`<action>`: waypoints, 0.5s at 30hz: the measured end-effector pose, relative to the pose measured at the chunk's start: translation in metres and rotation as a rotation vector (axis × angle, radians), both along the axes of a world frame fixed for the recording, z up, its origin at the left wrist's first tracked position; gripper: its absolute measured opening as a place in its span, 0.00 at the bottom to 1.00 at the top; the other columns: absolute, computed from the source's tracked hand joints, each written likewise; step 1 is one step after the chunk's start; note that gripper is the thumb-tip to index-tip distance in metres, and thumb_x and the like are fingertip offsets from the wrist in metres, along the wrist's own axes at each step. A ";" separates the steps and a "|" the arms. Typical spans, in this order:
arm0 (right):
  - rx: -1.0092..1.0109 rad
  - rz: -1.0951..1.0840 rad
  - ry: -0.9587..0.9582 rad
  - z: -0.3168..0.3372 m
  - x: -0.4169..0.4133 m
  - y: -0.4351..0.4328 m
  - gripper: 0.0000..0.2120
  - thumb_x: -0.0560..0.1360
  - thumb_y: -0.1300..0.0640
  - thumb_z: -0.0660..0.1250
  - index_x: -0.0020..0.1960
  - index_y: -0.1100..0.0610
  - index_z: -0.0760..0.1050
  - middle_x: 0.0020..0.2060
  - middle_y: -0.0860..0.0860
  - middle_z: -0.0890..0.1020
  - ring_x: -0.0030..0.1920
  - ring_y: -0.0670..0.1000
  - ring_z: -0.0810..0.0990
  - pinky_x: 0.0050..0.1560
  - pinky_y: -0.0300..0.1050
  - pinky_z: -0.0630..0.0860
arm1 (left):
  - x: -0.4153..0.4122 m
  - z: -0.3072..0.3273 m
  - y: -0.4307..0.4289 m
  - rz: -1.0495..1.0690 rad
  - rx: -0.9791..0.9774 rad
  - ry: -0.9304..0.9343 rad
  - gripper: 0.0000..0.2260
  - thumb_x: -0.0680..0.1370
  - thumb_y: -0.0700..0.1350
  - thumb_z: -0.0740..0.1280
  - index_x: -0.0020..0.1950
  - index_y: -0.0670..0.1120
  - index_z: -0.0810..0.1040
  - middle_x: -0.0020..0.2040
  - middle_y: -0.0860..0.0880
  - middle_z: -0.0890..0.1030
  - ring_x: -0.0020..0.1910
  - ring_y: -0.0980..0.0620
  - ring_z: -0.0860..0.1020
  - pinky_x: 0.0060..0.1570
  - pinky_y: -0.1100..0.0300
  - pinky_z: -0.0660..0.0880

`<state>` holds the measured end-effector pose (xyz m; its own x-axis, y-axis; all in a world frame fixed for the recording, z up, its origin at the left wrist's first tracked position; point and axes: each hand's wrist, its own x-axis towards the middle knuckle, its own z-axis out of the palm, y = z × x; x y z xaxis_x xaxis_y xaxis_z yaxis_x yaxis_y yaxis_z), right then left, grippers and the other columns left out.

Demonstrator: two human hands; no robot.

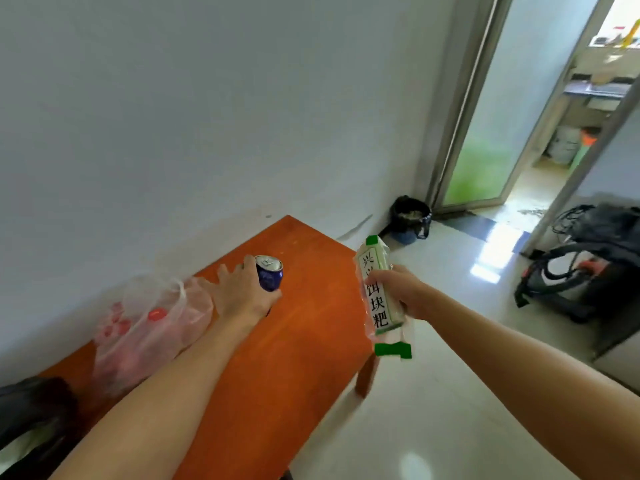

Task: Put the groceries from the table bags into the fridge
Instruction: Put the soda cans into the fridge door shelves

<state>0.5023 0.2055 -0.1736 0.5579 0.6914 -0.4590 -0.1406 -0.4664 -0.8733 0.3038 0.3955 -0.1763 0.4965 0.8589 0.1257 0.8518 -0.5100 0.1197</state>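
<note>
Head view: the left hand [242, 292] grips a blue can [269, 273], thumb on the near side and fingers round the far side, over the bench [294, 368] toward its far right corner; whether the can's base touches the bench I cannot tell; the right hand [403, 292] holds a packet [379, 296] with green ends upright, just past the bench's right edge, above the floor. The step, as I judge it, is carrying both to the fridge, which is not in view; the can is best kept upright, and the packet held by its firm middle, since loose wrapper hangs below the hand. A pink bag [152, 323] lies along the bench's wall edge, just left of the left hand; it is thin and see-through, with red-capped things inside, so more likely remains to fetch; a black bag [31, 420] sits at the near left corner, contents hidden.
</note>
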 end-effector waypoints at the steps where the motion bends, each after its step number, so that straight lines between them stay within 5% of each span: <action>1: 0.000 -0.020 -0.009 0.003 0.009 -0.024 0.14 0.73 0.60 0.67 0.57 0.63 0.73 0.43 0.60 0.83 0.42 0.58 0.82 0.49 0.56 0.81 | 0.014 0.000 -0.014 -0.030 -0.014 -0.020 0.35 0.65 0.66 0.70 0.66 0.50 0.67 0.58 0.51 0.78 0.63 0.43 0.70 0.64 0.35 0.61; 6: 0.027 -0.195 -0.024 0.010 0.055 -0.117 0.07 0.76 0.59 0.65 0.53 0.59 0.73 0.47 0.58 0.84 0.46 0.56 0.84 0.51 0.55 0.81 | 0.091 0.001 -0.075 -0.229 -0.071 -0.162 0.34 0.66 0.64 0.72 0.64 0.49 0.66 0.58 0.50 0.77 0.57 0.45 0.76 0.60 0.41 0.67; 11: 0.106 -0.412 0.118 0.010 0.116 -0.184 0.17 0.80 0.46 0.59 0.60 0.58 0.71 0.51 0.60 0.84 0.50 0.58 0.85 0.53 0.57 0.80 | 0.182 0.010 -0.129 -0.481 -0.257 -0.403 0.32 0.65 0.54 0.76 0.62 0.45 0.67 0.57 0.45 0.74 0.49 0.45 0.76 0.45 0.54 0.74; 15: 0.178 -0.550 0.178 0.013 0.170 -0.233 0.21 0.81 0.43 0.55 0.61 0.59 0.70 0.53 0.63 0.82 0.50 0.60 0.84 0.48 0.54 0.80 | 0.267 0.018 -0.172 -0.641 -0.333 -0.489 0.32 0.66 0.49 0.76 0.64 0.43 0.65 0.59 0.43 0.71 0.52 0.42 0.75 0.47 0.54 0.73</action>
<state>0.6719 -0.0277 -0.1607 0.7807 0.3981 -0.4817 -0.4706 -0.1328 -0.8723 0.5710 0.2233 -0.1584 0.8527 0.4626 0.2429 0.2269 -0.7466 0.6253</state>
